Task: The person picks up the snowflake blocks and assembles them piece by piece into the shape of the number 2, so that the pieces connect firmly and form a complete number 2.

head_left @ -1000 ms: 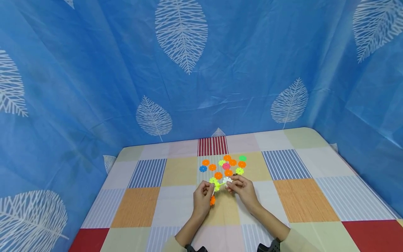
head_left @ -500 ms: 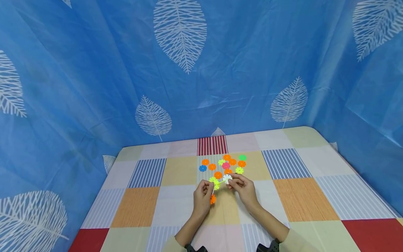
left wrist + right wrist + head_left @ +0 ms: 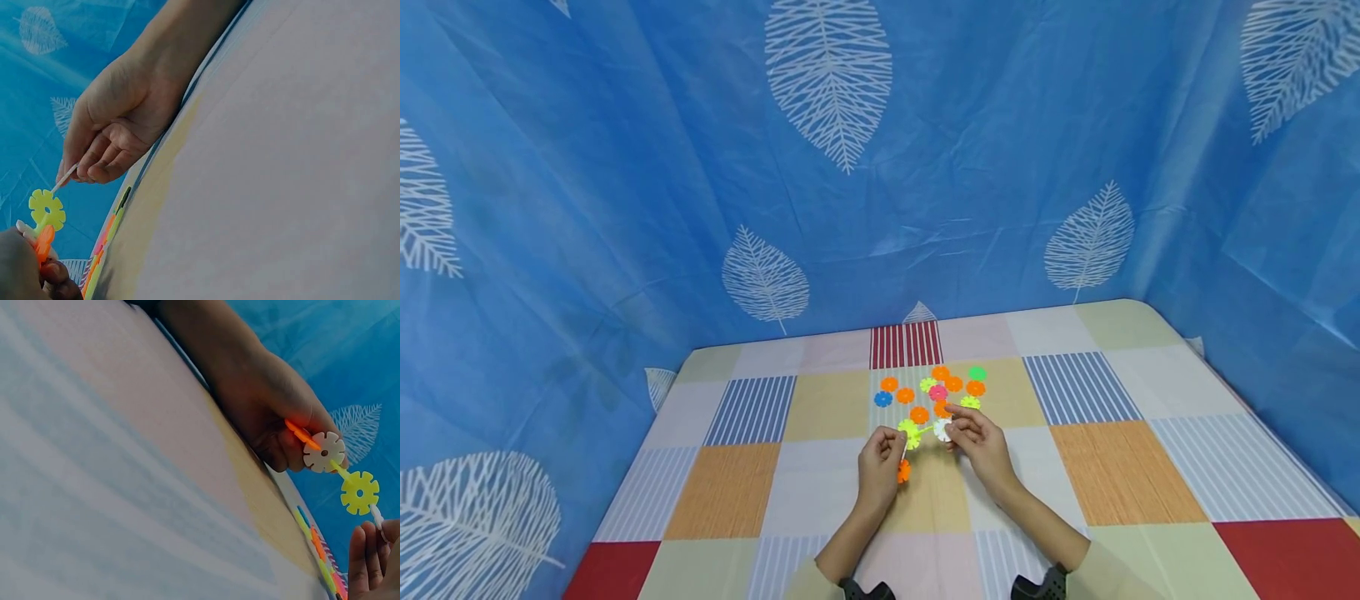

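Holding aloft a chain of notched discs point(image 3: 361, 482), pinching a white disc point(image 3: 941, 431) in the right hand point(image 3: 985, 454), gripping the orange-and-white end point(image 3: 300, 433) in the left hand point(image 3: 878, 471). Could unclip if twisted off-slot, dropping onto the patchwork tablecloth point(image 3: 820, 479) near loose discs point(image 3: 919, 414).

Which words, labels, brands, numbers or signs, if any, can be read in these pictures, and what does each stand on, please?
There are none that I can read.
The blue curtain bears only white leaf prints, the patchwork tablecloth only squares and stripes.
The held chain of notched discs shows no lettering; the loose discs and black wrist gear are too small to tell.
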Available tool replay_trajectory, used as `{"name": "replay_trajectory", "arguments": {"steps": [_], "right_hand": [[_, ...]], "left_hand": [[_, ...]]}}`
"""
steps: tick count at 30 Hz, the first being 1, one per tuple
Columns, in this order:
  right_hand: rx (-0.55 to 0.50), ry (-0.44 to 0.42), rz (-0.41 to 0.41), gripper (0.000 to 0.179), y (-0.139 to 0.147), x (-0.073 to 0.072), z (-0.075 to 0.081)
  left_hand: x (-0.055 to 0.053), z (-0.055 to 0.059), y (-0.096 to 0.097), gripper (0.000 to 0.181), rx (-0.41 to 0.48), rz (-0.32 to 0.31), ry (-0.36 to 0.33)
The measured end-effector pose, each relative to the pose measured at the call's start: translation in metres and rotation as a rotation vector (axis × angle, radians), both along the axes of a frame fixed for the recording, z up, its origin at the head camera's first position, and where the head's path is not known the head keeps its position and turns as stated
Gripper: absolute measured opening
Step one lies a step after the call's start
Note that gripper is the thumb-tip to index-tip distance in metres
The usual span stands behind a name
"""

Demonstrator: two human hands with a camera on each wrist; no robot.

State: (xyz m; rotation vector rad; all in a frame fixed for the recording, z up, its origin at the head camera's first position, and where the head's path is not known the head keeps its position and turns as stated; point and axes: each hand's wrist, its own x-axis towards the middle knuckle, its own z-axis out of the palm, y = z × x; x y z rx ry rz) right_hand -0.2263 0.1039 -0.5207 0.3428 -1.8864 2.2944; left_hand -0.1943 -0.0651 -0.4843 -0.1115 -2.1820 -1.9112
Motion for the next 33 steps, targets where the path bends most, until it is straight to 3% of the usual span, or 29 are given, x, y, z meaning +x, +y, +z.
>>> {"name": "replay_trajectory", "arguments": {"steps": [8,17,26,33], "right_hand": [[0.025,-0.003,-0.016,0.027,0.0007,0.0003,-0.0003],[0.024,0.054,0.007,0.022,0.0021,-0.0016,-0.0016],[0.016,0.016,-0.042,0.024,-0.0041,-0.0004,-0.0004],[0.006,-0.001,-0.016,0.033,-0.0052,0.002,0.0008]], "left_hand": [[-0.0009,-0.0013,-0.0021,0.015,0.02,-0.058,-0.029],[-0.0004,-0.0038,-0.0008,0.014,-0.049,-0.116,0.028],[0.0009,-0.0044,0.0013,0.014,-0.101,-0.093,0.103],[0.0003,-0.0025,0.0022,0.013,-0.074,-0.038,0.047]]}}
